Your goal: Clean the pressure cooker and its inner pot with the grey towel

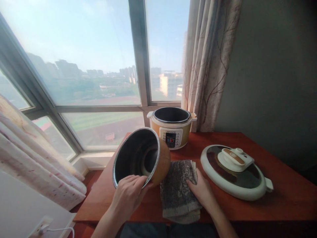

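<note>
fingers of the left hand (128,195) pinch the rim of the round gold-walled metal inner pot with dark lining (141,158), tilted on its side just left of the folded grey patterned cloth (178,190). right hand (201,191) lies flat on that cloth, fingers together. behind the cloth stands the gold and white electric cooker (172,127) on the reddish wooden counter (284,191); right of the cloth, its round white lid (235,172).

This is looking like a home, a room in a high apartment, where a patterned curtain (208,62) is hanging beside a big window (99,66) and an electric pressure cooker (172,127) is standing on a wooden table (284,185).
</note>
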`<act>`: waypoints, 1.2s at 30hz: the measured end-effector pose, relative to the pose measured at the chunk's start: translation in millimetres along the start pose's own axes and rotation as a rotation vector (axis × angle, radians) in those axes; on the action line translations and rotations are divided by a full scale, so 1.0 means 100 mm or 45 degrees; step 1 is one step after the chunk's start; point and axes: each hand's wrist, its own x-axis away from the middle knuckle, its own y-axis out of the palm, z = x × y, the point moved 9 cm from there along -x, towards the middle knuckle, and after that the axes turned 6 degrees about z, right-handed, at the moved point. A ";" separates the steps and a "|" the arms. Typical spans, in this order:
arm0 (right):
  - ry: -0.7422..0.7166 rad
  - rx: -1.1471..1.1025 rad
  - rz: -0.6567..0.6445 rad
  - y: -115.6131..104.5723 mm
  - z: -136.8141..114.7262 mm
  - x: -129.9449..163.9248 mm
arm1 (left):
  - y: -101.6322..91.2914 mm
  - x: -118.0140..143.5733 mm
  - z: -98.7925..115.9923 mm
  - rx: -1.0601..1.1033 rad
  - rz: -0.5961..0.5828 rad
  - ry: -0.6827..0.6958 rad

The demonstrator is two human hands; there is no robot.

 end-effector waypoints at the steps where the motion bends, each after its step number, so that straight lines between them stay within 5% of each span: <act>1: -0.015 0.004 0.015 0.05 -0.02 0.04 | 0.00 -0.01 0.00 -0.012 -0.007 0.002; 8: -0.181 0.047 -0.038 0.24 -0.27 0.11 | 0.03 -0.10 0.10 -0.097 -0.120 0.089; 14: -0.303 0.096 0.094 -0.14 -0.37 -0.09 | 0.25 -0.13 0.23 -0.175 -0.377 0.158; 20: -0.315 -0.341 -0.031 -0.25 -1.11 -0.14 | 0.31 -0.23 0.37 -0.171 -0.539 0.210; 24: -0.335 -0.502 0.050 -0.43 -1.44 -0.14 | 0.22 -0.27 0.50 -0.102 -0.590 0.230; 31: -0.265 -0.529 0.099 -0.70 -1.19 -0.11 | 0.24 -0.30 0.68 0.101 -0.625 0.271; 36: -0.083 -0.618 0.010 -0.69 -0.81 -0.05 | 0.04 -0.41 0.59 0.421 -0.432 0.152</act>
